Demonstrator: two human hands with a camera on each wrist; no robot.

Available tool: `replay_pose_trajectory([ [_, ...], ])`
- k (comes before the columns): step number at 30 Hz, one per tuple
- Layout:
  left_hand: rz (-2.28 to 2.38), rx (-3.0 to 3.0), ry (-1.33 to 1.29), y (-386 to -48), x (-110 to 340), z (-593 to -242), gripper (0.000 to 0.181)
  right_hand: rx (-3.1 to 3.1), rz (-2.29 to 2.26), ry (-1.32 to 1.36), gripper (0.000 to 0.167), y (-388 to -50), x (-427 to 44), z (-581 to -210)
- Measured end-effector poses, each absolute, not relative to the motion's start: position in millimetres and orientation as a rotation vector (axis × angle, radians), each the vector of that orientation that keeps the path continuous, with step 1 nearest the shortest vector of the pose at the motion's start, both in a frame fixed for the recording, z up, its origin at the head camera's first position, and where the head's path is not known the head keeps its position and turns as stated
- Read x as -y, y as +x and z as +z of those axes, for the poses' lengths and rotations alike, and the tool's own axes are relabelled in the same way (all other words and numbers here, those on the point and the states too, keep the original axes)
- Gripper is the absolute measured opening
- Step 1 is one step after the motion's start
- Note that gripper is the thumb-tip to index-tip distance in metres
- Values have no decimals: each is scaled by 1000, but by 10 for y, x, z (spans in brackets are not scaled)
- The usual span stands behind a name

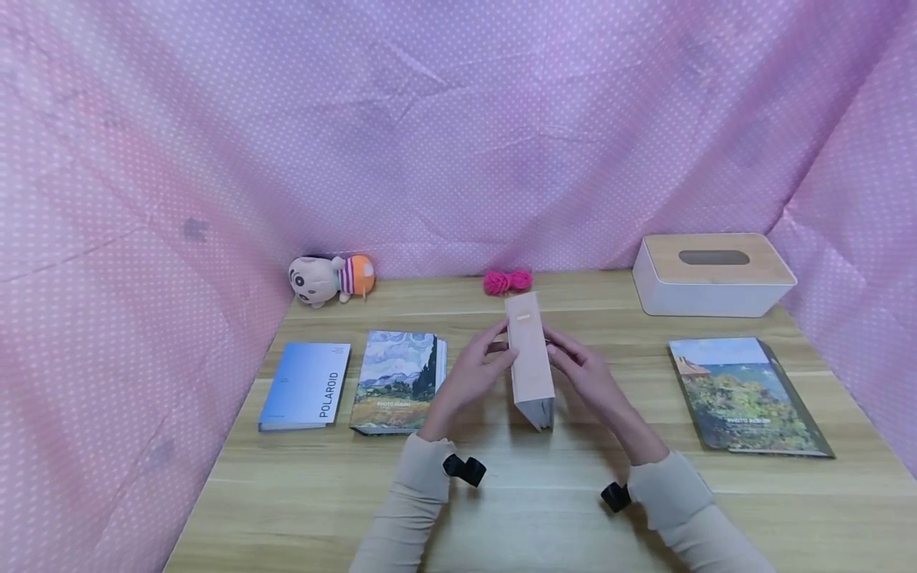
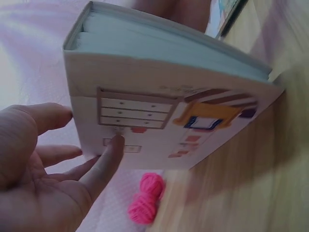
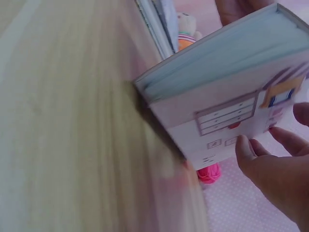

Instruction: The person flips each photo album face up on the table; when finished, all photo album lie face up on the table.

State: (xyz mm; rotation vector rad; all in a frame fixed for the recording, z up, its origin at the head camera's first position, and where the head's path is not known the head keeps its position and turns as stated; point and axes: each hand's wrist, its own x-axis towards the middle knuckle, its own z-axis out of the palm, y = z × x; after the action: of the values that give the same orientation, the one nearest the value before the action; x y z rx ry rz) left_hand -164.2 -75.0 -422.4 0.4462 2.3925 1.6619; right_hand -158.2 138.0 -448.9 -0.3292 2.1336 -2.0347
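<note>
A thick pale pink album [image 1: 528, 350] stands on edge at the table's middle, its spine facing up. Furniture drawings decorate its cover [image 2: 140, 111], and its page block [image 3: 217, 67] shows at the near end. My left hand [image 1: 473, 370] holds it from the left, the thumb by the spine and fingertips against the cover. From the right, my right hand [image 1: 583, 372] holds the opposite cover with its thumb and fingertips. The album's lower edge appears to rest on the table. Some fingertips are hidden behind the album in the head view.
Left of the album lie a landscape photo album [image 1: 394, 382] and a blue Polaroid album [image 1: 304, 386]. Another photo album [image 1: 748, 398] lies at right. Along the back are a plush toy [image 1: 329, 278], pink yarn [image 1: 507, 281] and a tissue box [image 1: 716, 278].
</note>
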Motion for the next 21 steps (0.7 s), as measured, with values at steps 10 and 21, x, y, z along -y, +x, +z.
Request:
replay_pose_trajectory([
  [10, 1413, -2537, 534, -1644, 930, -4127, 60, -2264, -1833, -434, 52, -1605, -1343, -4648],
  [21, 1358, -2542, 424, -1652, 1154, -4146, 63, -2382, -1533, -399, 65, -1586, -1285, -4703],
])
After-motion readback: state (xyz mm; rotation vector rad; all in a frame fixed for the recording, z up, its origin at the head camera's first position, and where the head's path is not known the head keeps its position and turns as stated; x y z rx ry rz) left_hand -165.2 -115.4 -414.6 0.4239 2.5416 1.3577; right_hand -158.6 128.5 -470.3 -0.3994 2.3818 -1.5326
